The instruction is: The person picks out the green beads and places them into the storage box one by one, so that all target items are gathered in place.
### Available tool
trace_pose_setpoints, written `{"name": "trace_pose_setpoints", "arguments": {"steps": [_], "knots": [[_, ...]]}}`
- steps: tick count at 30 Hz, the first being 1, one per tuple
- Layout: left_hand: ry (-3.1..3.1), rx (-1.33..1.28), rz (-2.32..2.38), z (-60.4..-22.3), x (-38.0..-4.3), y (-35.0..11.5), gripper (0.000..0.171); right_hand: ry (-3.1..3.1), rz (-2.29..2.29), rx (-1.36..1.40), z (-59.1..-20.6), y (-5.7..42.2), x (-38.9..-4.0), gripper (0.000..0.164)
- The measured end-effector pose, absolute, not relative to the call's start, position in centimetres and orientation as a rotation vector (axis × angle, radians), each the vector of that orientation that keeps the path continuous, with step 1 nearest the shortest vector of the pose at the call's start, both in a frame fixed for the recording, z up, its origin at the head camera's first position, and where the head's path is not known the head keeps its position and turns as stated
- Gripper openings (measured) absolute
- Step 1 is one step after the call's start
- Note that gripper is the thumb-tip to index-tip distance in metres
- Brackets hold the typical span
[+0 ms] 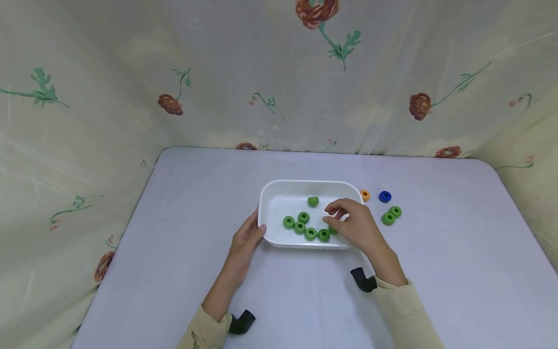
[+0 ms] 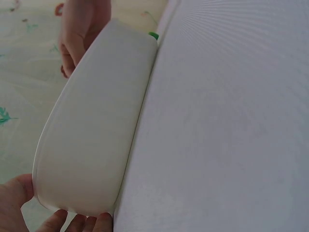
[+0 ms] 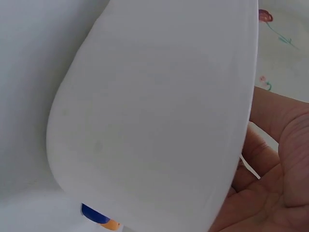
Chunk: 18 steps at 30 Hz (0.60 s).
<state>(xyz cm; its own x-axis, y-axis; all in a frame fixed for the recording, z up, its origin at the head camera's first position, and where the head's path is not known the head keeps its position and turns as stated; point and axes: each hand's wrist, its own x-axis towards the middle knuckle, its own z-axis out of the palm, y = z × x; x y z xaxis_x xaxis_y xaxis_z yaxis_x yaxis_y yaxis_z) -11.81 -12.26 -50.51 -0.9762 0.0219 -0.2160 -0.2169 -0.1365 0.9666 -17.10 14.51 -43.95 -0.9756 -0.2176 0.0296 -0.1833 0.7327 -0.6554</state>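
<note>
My left hand (image 1: pixel 245 245) holds the left end of a white rectangular tray (image 1: pixel 283 188), thumb at the rim and fingertips along the outer wall in the left wrist view. Several round green beads with dark centre holes, among them a green bead (image 1: pixel 324 235), lie in the tray's front half. Farther back in it, one more green bead (image 1: pixel 313 201) shows its side. Above the tray's right part is my right hand (image 1: pixel 355 223), its thumb and bent fingers apart with nothing visible between them. Another green bead is partly hidden beneath this hand.
Right of the tray on the white table (image 1: pixel 209 194) lie an orange bead (image 1: pixel 365 195), a blue bead (image 1: pixel 385 196) and two green beads (image 1: pixel 388 218). A floral cloth (image 1: pixel 218 72) hangs behind the table. Each wrist carries a black mount (image 1: pixel 364 280).
</note>
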Motion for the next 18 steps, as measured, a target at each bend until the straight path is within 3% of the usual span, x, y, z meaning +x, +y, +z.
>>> {"name": "trace_pose_setpoints", "arguments": {"steps": [9,18], "knots": [[1.968,-0.221,2.231,-50.5,-11.8,-12.2,0.057,2.847,-0.996,-0.366,-43.5,13.9,-18.3,0.025],[1.976,-0.233,2.225,-50.5,-11.7,-12.2,0.056,2.757,-0.727,-0.535,-42.9,11.8,-20.6,0.044]]}}
